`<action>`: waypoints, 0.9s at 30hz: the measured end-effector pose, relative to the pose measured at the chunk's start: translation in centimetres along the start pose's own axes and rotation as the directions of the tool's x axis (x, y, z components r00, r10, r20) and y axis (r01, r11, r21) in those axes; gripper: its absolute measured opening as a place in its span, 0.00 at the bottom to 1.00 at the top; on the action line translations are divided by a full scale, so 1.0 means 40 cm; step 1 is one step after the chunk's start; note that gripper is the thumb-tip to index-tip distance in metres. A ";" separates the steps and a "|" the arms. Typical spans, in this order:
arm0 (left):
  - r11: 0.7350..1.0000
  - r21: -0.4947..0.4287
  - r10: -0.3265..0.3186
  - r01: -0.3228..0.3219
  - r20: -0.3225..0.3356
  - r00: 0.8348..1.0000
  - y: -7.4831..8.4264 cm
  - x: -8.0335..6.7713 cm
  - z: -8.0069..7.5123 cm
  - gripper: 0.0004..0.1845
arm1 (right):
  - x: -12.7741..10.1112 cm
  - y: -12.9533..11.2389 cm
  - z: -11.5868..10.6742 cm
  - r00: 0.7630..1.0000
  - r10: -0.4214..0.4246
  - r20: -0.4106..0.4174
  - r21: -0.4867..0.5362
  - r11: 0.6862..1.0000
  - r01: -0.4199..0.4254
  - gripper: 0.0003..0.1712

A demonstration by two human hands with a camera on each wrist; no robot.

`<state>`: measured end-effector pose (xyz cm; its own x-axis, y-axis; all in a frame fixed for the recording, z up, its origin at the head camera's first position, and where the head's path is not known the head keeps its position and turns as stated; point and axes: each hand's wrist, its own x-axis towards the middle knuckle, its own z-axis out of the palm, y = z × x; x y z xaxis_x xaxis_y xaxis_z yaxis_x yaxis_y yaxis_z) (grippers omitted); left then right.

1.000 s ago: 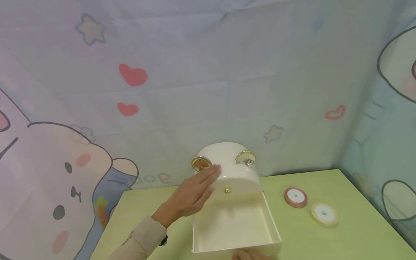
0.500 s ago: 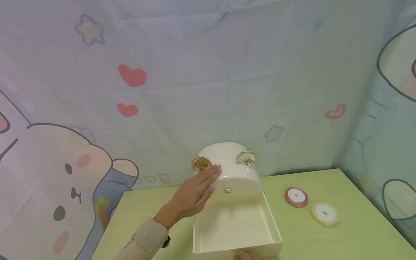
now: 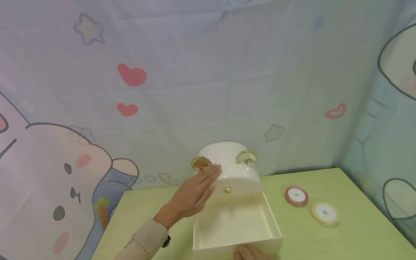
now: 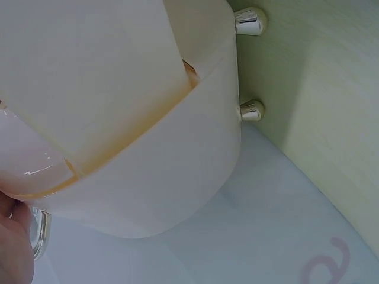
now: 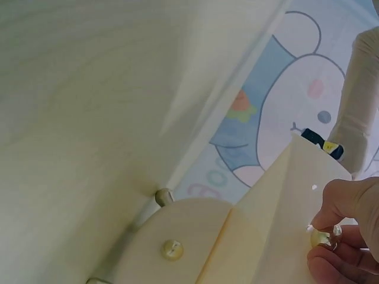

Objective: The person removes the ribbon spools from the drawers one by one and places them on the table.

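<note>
Cream storage box (image 3: 227,169), mid worktop (image 3: 325,242): drawer (image 3: 234,225) stands pulled well out and looks bare inside, your right hand (image 5: 343,236) pinching its small knob (image 5: 321,238), your left hand (image 3: 191,195) laid flat-fingered against the box; two ribbon spools (image 3: 296,196) lie unloaded to its right.

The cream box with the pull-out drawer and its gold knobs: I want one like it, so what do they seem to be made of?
The box looks like glossy plastic: smooth curved cream shell, soft highlights, slightly see-through edges in the left wrist view. The drawer looks the same. The knobs shine gold, probably metal or plated plastic; hard to tell.
</note>
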<state>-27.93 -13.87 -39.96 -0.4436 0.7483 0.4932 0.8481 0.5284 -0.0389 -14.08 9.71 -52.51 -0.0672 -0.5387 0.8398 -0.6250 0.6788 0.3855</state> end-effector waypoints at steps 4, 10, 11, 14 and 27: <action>1.000 -0.006 -0.009 0.009 0.004 1.000 0.002 -0.001 -0.002 0.28 | 0.016 0.017 -0.008 0.998 0.053 0.015 0.016 0.998 -0.053 0.28; 1.000 -0.014 -0.019 0.019 0.007 1.000 0.007 -0.004 -0.001 0.28 | 0.020 0.055 0.030 0.996 0.000 -0.084 0.067 0.998 0.006 0.20; 1.000 -0.014 -0.018 0.018 0.004 1.000 0.007 -0.004 -0.001 0.28 | 0.023 0.059 0.036 0.995 -0.009 -0.096 0.064 0.998 0.015 0.19; 1.000 -0.007 -0.010 0.010 -0.003 1.000 0.008 -0.003 0.001 0.28 | 0.032 0.068 0.051 0.993 -0.017 -0.118 0.052 0.998 0.023 0.18; 1.000 0.014 -0.002 0.002 -0.029 1.000 0.006 -0.002 0.003 0.28 | 0.068 0.096 0.093 0.996 0.075 -0.051 0.021 0.997 -0.074 0.19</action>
<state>-27.74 -13.75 -40.10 -0.4362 0.7353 0.5187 0.8430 0.5355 -0.0501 -19.56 8.99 -50.16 -0.0741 -0.4602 0.8847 -0.6345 0.7062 0.3142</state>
